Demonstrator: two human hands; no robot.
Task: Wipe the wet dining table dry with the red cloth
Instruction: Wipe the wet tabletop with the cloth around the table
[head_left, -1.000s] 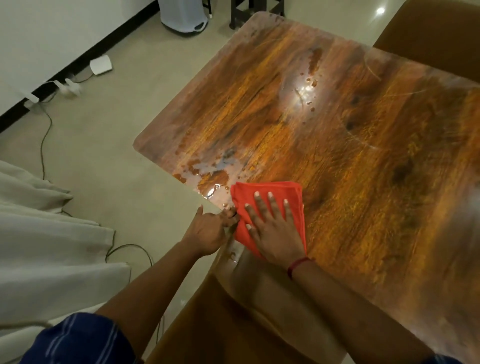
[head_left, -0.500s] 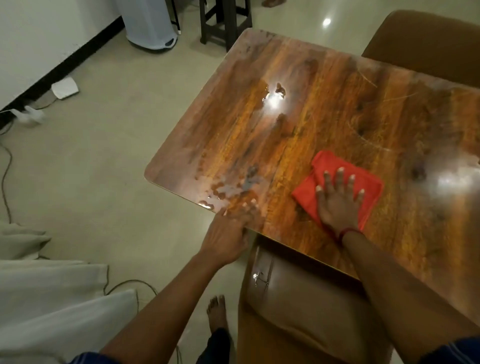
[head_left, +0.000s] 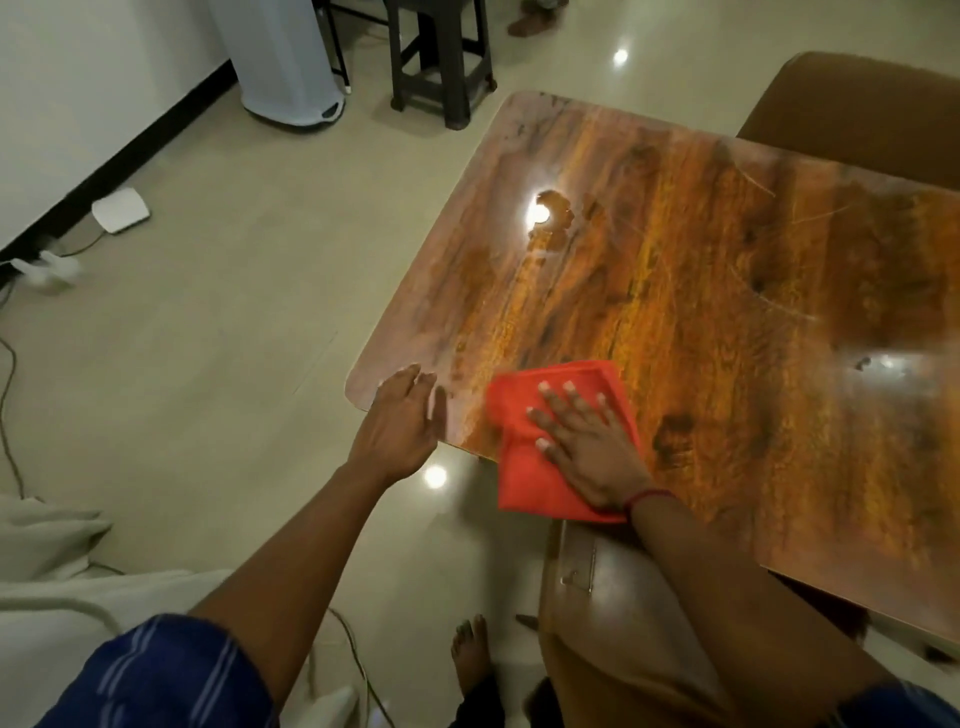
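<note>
Left sleeve: short dark-blue fabric sleeve (head_left: 156, 675) with thin pale stripes, ending above the elbow.
Right sleeve: only a dark-blue edge (head_left: 904, 701) shows at the lower right corner.
Right wrist: thin red thread band (head_left: 647, 498).
Forearms: bare on both sides.
Foot: bare foot (head_left: 470, 649), no shoe.
Fingernails: short, unpainted.

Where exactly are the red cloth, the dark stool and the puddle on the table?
red cloth (head_left: 524, 483): head view, bare lower left part.
dark stool (head_left: 441, 57): head view, front leg.
puddle (head_left: 556, 208): head view, its middle.
</note>
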